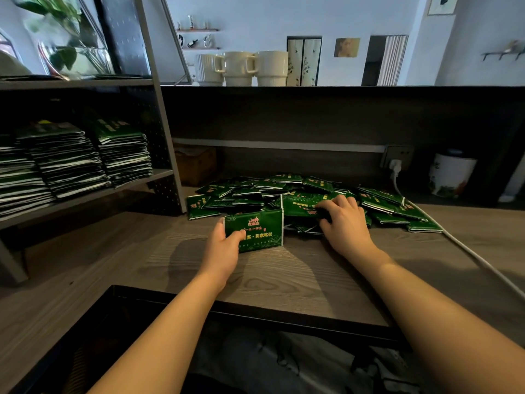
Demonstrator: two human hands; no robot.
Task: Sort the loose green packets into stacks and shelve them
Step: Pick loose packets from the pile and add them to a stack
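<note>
A heap of loose green packets [287, 191] lies on the wooden desk [284, 277] against the back panel. My left hand [223, 248] grips the left end of a small stack of green packets [257, 230] standing on edge in front of the heap. My right hand [342, 220] reaches into the heap with its fingers curled over a packet [298, 206] on top. Finished stacks of packets [71, 160] sit on the grey metal shelf [85, 196] at the left.
A white cable [468, 251] runs from a wall socket [396, 160] across the desk's right side. A white canister [450, 174] stands at the back right. A wooden box [194, 163] sits behind the shelf post. Mugs [241, 68] line the upper ledge.
</note>
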